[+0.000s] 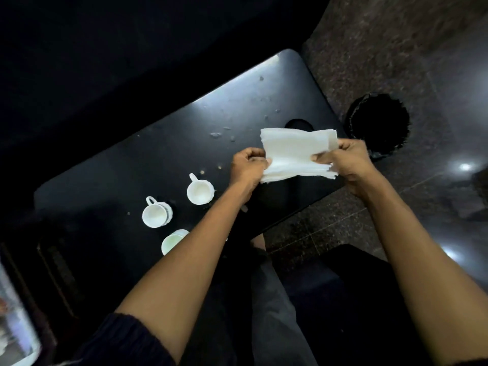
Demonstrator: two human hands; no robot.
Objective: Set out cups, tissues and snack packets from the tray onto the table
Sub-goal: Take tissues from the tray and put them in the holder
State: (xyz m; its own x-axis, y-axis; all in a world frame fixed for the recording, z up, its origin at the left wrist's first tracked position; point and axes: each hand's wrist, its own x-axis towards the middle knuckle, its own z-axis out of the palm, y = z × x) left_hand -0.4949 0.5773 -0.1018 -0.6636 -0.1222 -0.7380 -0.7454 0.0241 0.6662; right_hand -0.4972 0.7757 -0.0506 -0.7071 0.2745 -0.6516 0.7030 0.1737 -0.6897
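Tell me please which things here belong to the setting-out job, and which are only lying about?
Belong to the job:
- tissues, held by left hand and right hand
- three white cups, on the table

Only lying about:
- crumbs on the table
- black bin on the floor

No snack packets show clearly.

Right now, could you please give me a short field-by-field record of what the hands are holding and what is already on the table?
left hand: gripping the left edge of the tissue stack
right hand: gripping the right edge of the same stack
tissue stack: white, held above the table, not yet set down
cups on table: three white cups, far cup, left cup, near cup partly hidden by the left forearm
table surface: black, scattered with crumbs
snack packets: none visible
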